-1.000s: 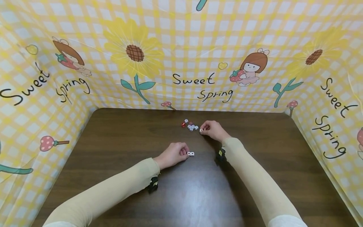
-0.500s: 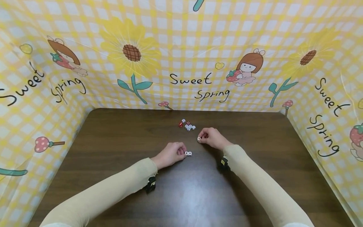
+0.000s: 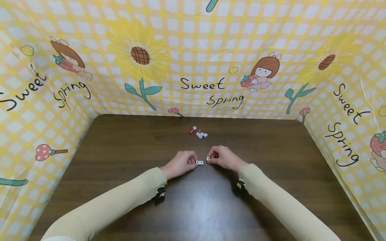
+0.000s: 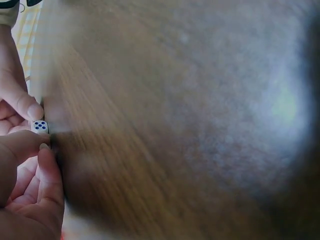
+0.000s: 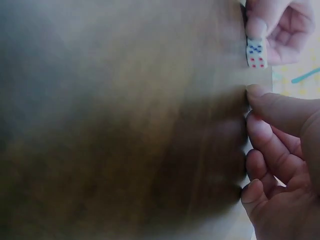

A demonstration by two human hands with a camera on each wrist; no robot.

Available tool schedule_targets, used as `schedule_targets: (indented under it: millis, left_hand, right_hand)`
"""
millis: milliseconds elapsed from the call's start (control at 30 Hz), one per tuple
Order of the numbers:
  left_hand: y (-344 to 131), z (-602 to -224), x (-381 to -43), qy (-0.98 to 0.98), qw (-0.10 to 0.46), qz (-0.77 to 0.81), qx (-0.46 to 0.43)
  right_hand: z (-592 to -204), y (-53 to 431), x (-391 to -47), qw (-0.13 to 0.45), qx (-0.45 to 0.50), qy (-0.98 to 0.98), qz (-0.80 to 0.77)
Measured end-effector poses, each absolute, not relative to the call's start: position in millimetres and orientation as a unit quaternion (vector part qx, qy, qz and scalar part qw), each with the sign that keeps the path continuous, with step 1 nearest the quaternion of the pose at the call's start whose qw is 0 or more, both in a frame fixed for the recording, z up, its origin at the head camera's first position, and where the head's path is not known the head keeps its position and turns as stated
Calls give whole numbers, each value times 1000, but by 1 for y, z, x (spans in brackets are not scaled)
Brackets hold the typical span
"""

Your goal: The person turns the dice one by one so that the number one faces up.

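Two white dice (image 3: pixel 199 163) sit side by side on the table. My left hand (image 3: pixel 182 164) grips the left one at its thumb and fingertips. Just right of the pair, slightly farther back and a small gap away, my right hand (image 3: pixel 224 157) pinches a third white die (image 3: pixel 208 159). Seen from the right wrist, the left thumb (image 5: pixel 257 27) meets the pair, whose near faces carry blue pips (image 5: pixel 256 49) and red pips (image 5: pixel 257 62); the right hand's own die is hidden there. A die face with blue pips (image 4: pixel 40 125) shows between both hands in the left wrist view.
Behind the hands lies a loose cluster of white dice (image 3: pixel 200 135) and red dice (image 3: pixel 191 132). The dark wooden table (image 3: pixel 135 140) is bordered at the back and sides by a yellow checked cloth (image 3: pixel 193 50).
My right hand has brought its die from beside the rear cluster toward me, close to the pair. The left hand has stayed at the two dice. The head view shifted slightly.
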State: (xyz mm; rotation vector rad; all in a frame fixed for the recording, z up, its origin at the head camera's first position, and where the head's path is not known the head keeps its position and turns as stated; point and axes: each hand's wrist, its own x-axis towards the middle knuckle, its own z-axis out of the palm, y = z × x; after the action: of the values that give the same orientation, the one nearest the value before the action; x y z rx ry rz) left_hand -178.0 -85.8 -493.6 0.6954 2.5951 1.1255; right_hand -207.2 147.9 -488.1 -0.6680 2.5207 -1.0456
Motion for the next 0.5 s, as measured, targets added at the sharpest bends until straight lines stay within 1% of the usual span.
schedule_targets:
  millis: [300, 400, 500]
  left_hand:
    - [-85, -493, -179, 886, 126, 385, 227]
    - [-85, -493, -179, 885, 127, 386, 227]
    - [-86, -492, -179, 883, 126, 389, 230]
  right_hand:
    - [-492, 146, -201, 164, -273, 881, -349]
    - [-492, 146, -200, 156, -285, 878, -351]
    - [-495, 145, -199, 136, -303, 877, -348]
